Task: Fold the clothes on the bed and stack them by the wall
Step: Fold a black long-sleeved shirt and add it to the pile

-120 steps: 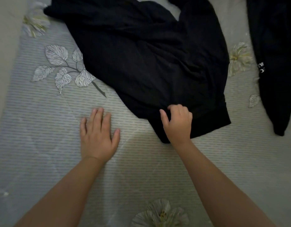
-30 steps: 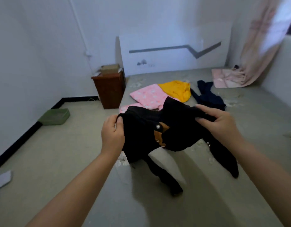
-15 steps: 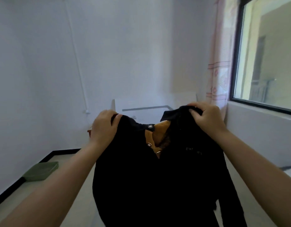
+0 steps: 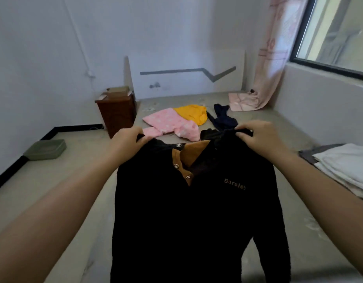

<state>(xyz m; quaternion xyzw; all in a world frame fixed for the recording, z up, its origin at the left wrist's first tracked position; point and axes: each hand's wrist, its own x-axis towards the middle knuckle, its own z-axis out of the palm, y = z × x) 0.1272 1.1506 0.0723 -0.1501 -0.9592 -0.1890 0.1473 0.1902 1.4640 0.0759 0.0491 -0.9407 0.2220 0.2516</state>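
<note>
A black jacket [image 4: 186,217] with a tan collar lining, snap buttons and small chest lettering hangs in front of me above the bed [image 4: 311,242]. My left hand [image 4: 128,141] grips its left shoulder and my right hand [image 4: 258,137] grips its right shoulder. Farther up the bed lie a pink dotted garment [image 4: 172,123], a yellow garment [image 4: 191,114] and a dark navy garment [image 4: 223,117]. A stack of folded white and grey clothes [image 4: 344,166] sits at the right by the wall.
A brown bedside cabinet [image 4: 117,113] stands left of the bed, near the white headboard [image 4: 186,74]. A green tray [image 4: 45,149] lies on the floor at the left. A pink curtain [image 4: 272,58] hangs by the window [image 4: 339,31], with a pink cloth beneath it.
The black jacket was lifted off the bed and raised by both shoulders. Since half a second ago my view tipped down and the jacket hangs lower, opened flatter.
</note>
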